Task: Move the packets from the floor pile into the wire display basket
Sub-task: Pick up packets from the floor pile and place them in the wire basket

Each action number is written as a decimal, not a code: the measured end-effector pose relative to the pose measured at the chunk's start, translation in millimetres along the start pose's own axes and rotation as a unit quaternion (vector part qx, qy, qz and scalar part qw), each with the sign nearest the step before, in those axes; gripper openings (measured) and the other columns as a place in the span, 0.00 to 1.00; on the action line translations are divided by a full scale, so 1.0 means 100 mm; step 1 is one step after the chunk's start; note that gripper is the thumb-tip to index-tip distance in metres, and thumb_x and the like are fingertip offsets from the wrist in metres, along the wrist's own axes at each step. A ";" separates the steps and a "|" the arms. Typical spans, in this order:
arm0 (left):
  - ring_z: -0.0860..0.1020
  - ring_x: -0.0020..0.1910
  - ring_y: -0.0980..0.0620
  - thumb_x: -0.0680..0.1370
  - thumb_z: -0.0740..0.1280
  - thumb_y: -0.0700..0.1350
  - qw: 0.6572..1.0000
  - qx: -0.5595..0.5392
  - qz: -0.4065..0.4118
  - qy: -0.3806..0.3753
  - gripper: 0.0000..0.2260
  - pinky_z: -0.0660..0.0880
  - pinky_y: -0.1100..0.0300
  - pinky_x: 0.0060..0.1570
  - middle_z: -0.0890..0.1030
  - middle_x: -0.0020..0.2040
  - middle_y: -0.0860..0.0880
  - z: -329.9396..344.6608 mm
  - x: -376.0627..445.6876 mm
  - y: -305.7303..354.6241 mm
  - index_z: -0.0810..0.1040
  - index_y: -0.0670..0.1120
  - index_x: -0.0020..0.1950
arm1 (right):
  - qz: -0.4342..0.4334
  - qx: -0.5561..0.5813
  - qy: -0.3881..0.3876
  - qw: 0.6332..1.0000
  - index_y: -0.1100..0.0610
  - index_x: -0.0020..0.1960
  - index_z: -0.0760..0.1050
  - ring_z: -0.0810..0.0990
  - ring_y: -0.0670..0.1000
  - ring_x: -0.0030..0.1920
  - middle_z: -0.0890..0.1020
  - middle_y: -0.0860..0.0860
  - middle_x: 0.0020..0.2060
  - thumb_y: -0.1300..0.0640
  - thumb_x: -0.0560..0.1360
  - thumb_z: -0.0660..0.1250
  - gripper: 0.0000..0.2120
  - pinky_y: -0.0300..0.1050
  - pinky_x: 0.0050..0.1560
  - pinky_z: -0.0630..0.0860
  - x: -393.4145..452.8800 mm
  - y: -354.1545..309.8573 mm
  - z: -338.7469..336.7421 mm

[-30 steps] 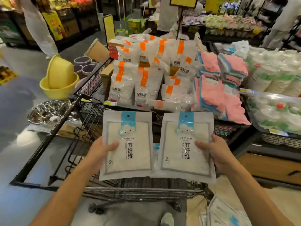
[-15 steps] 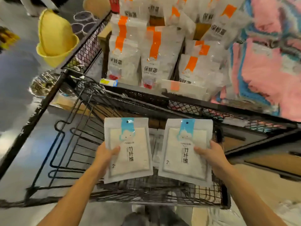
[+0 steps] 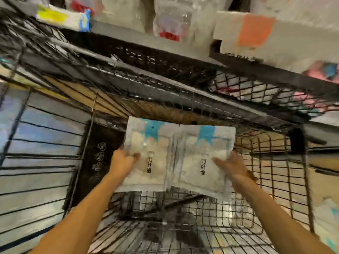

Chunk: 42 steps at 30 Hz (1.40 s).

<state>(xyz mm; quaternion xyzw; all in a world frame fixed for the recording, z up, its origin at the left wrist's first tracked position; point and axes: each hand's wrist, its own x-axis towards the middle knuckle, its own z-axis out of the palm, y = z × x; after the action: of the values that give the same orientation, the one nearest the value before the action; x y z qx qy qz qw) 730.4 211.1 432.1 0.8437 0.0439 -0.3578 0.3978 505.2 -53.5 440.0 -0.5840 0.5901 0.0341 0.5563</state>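
Two flat white packets with blue tops are held side by side, low inside the black wire display basket [image 3: 286, 180]. My left hand [image 3: 122, 162] grips the left packet [image 3: 148, 154] at its left edge, thumb on its face. My right hand [image 3: 229, 166] grips the right packet [image 3: 201, 158] at its right edge. The packets' inner edges touch or overlap. The view is blurred by motion. The basket's mesh floor shows below the packets.
Above the basket runs a black mesh shelf [image 3: 165, 61] with white packets bearing orange labels [image 3: 255, 32] and a yellow price tag [image 3: 53, 15]. Pink cloths [image 3: 315, 103] show behind mesh at the right. A black panel [image 3: 95, 162] stands at the basket's left wall.
Both hands have carried the two packets forward and down, deeper into the wire basket. The camera has dipped closer, and the packets now sit edge to edge.
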 end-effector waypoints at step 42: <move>0.56 0.81 0.43 0.84 0.52 0.61 0.844 0.467 0.244 0.102 0.28 0.57 0.44 0.78 0.58 0.82 0.42 -0.17 -1.21 1.43 0.58 0.50 0.83 | -0.279 -0.457 0.129 0.835 0.51 0.83 0.56 0.54 0.57 0.82 0.58 0.55 0.83 0.34 0.82 0.53 0.35 0.60 0.82 0.46 -1.18 -1.34 -0.53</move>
<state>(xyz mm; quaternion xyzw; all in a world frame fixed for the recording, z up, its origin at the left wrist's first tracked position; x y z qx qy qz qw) 701.3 151.7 608.0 0.9450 -0.2952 -0.1388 0.0243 534.3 -56.0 623.8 -0.9105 0.3863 0.0673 0.1310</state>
